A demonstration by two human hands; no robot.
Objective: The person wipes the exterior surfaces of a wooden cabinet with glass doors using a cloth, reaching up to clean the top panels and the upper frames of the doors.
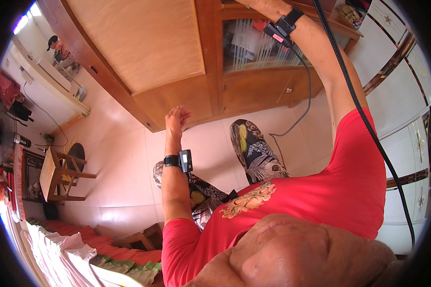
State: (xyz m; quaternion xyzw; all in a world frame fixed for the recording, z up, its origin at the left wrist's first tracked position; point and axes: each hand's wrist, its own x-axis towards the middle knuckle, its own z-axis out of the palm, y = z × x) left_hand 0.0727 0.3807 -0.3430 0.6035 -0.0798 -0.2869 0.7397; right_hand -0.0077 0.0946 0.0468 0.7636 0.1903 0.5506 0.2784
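My left hand point(178, 117) is held in front of the lower part of a large wooden cabinet point(141, 40), its fingers curled in and nothing showing in them. Whether it touches the wood I cannot tell. My right arm point(316, 55) reaches up and forward across the cabinet's glass pane point(254, 45), and the hand itself lies beyond the top edge of the picture. Each wrist wears a black strap with a small device, the left device point(186, 161) and the right device point(277, 35). Below the pane is a wooden door with a small round knob point(289, 90).
A wooden stool point(62, 174) stands on the tiled floor to the left. A black cable point(349, 86) runs down past my right arm. White panelled cupboards point(402, 95) line the right. A person point(62, 55) sits in the far left doorway. Draped cloth point(76, 239) lies at lower left.
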